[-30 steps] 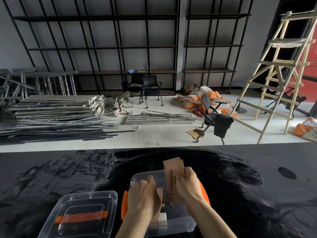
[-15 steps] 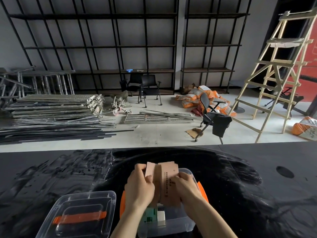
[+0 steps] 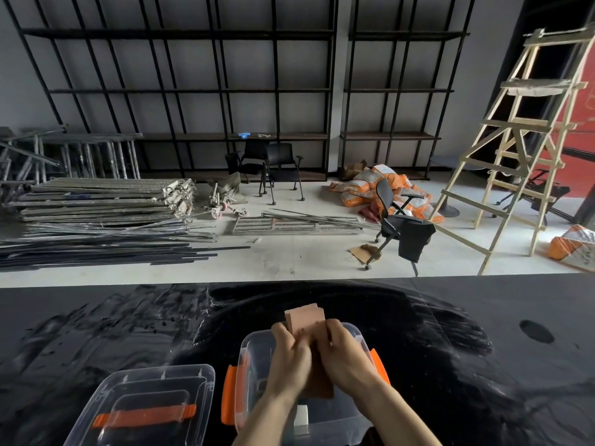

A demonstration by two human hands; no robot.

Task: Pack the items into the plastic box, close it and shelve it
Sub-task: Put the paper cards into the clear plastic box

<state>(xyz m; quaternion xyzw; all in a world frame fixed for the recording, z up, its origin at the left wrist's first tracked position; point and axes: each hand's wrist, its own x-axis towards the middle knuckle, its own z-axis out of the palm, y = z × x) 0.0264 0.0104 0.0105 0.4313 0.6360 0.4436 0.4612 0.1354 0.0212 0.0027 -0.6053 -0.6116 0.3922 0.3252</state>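
While both hands meet over the plastic box (image 3: 254, 355), they clamp a stack of brown cardboard packets (image 3: 306, 318) between them. Head view only. Left hand (image 3: 289, 358) is wrapped on the stack's left side, fingers curled round it; right hand (image 3: 346, 355) is pressed on the right side, fingers closed on the cardboard. Stack stands roughly upright, top edge poking above the knuckles, lower end dipping into the box opening. Small dark print dots on the front packet, too blurred to read.

Box is clear with orange latches (image 3: 229, 394) on both short sides, sitting on the black table (image 3: 450, 349) at bottom centre, open. A small white item (image 3: 301, 416) lies inside near the front wall; other contents hidden by the arms. Clear lid (image 3: 145, 410) with an orange handle strap (image 3: 145, 417) lies flat on the table just left of the box, apart from it.

Background: black metal shelving (image 3: 193, 91) along the far wall, mostly bare; black chairs (image 3: 277, 165) in front of it. Stacked metal frames (image 3: 103, 201) on the floor at left. Orange-and-white sacks (image 3: 363, 185) piled mid-right, printing unreadable. Office chair (image 3: 402, 226) with dark cloth draped on it. Wooden ladder (image 3: 521, 140) at right.
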